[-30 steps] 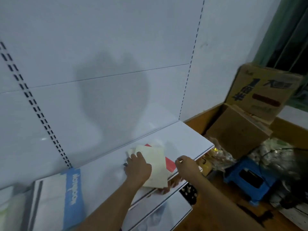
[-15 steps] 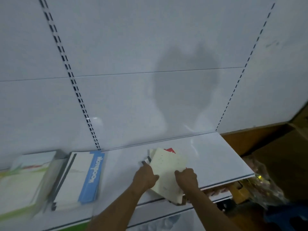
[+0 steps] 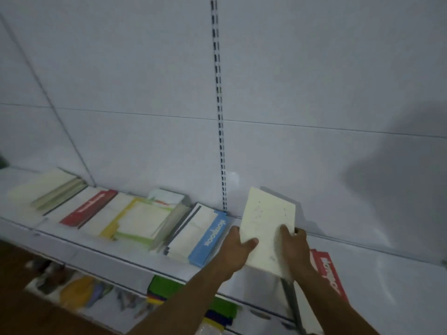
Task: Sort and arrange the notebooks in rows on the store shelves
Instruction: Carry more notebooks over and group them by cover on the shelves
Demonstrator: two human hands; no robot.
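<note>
Both hands hold a cream speckled notebook, lifted above the white shelf and tilted. My left hand grips its left edge with the thumb on the cover. My right hand grips its right edge near the lower corner. A red notebook lies on the shelf under my right forearm. To the left runs a row of flat stacks: a blue-spined stack, a yellow-and-green one, a red-spined one and a cream stack.
A slotted upright runs down the white back panel. The lower shelf holds colourful items and packaged goods. A grey bar hangs below the held notebook. Bare shelf surface lies right of the red notebook.
The view has swung left, revealing the row of stacks. Both hands have lifted the cream notebook off the red one and carried it left, toward the blue-spined stack.
</note>
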